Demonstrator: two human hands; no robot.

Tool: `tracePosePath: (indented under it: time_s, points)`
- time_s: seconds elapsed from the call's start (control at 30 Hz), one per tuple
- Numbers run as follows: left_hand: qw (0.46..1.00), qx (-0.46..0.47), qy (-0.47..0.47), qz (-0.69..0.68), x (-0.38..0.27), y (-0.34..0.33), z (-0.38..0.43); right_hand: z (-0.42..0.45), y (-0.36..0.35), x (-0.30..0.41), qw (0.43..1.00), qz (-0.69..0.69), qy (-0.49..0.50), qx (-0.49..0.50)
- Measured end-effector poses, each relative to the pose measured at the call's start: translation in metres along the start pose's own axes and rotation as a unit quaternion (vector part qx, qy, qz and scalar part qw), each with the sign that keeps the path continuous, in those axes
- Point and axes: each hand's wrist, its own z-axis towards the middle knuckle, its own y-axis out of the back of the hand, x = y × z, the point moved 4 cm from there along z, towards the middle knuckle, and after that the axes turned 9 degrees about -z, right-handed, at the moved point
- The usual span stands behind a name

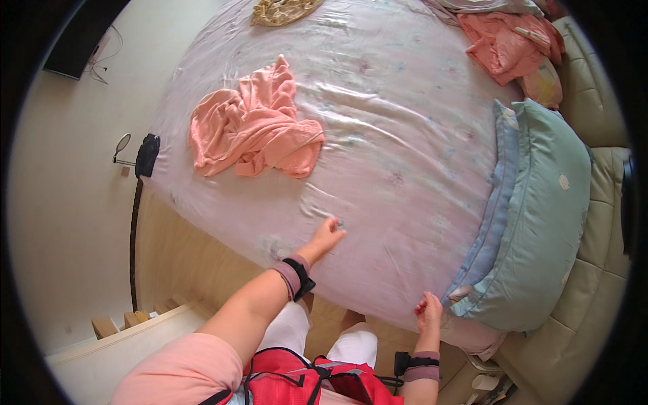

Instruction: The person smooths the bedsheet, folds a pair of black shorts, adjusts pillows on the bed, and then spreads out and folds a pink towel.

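Observation:
My left hand [329, 236] hovers over or lightly touches the pale pink floral bedsheet [385, 207]. Its thumb and fingers are apart, with nothing seen between them. Lower right, my right hand [429, 311] is above the bed's near edge with loosely curled fingers, and no object shows in it. Close by it are the lower ends of a blue pillow [488, 238] and a green pillow [549, 202], which lean against the headboard. Beyond my left hand a crumpled coral blanket [258, 131] lies on the sheet, which is wrinkled to its right.
A padded beige headboard [595, 238] borders the bed on the right. Coral bedding [506, 45] is heaped at the far right, and tan patterned cloth [283, 11] lies at the far edge. At lower left stands a white cabinet [131, 344]. A dark cloth [148, 156] hangs at the bed's left corner.

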Motion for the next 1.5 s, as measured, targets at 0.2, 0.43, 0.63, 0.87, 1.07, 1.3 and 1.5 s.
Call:
tracePosePath:
  time_s: [0.2,0.43,0.63,0.87,1.07,1.3,1.5]
  points:
    - [0.936,-0.239,-0.131,0.223,-0.023,0.152,0.056,-0.037,-0.094,0.011,0.982,-0.13,0.076,0.118]
    - [0.882,-0.27,-0.107,0.372,-0.059,0.248,0.091,-0.067,-0.138,0.018,0.968,-0.178,0.129,0.117]
    - [0.944,-0.003,-0.161,0.288,-0.045,0.249,0.099,-0.09,-0.201,0.019,0.947,-0.237,0.165,0.139]
    - [0.93,0.022,-0.362,0.06,-0.082,0.219,0.049,-0.122,-0.274,0.034,0.921,-0.282,0.179,0.2]
    - [0.913,-0.312,-0.122,0.232,-0.075,0.342,0.119,-0.131,-0.291,0.038,0.912,-0.306,0.192,0.197]
    - [0.971,0.093,-0.214,0.046,-0.073,0.275,0.084,-0.159,-0.321,0.05,0.866,-0.378,0.258,0.202]
    - [0.915,0.27,-0.275,0.123,-0.111,0.182,-0.113,-0.282,-0.399,0.067,0.518,-0.547,0.598,0.273]
